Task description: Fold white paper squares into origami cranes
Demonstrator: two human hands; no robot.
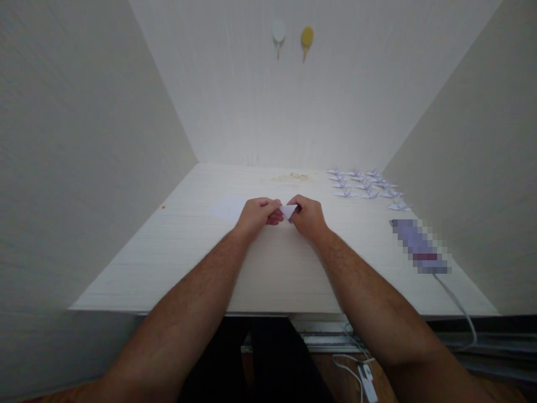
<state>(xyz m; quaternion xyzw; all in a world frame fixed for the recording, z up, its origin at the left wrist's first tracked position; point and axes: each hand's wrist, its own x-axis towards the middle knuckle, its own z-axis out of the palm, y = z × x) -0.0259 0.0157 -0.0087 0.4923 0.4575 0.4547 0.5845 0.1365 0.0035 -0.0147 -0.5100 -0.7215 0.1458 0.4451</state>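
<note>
A small folded white paper [287,211], triangular in outline, is held up between my two hands over the middle of the table. My left hand [259,214] pinches its left corner between thumb and fingers. On the other side, my right hand [309,217] grips the right edge, fingers curled behind it. Partly behind my left hand lies a flat sheet of white paper [226,207]. Several white origami cranes [369,186] stand in rows at the back right of the table.
The white table [176,263] is enclosed by walls on three sides. A blurred-out flat device [419,246] with a cable [459,302] lies at the right edge. Two hooks, one white [278,32] and one yellow [307,37], are on the back wall. A power strip [367,383] lies below.
</note>
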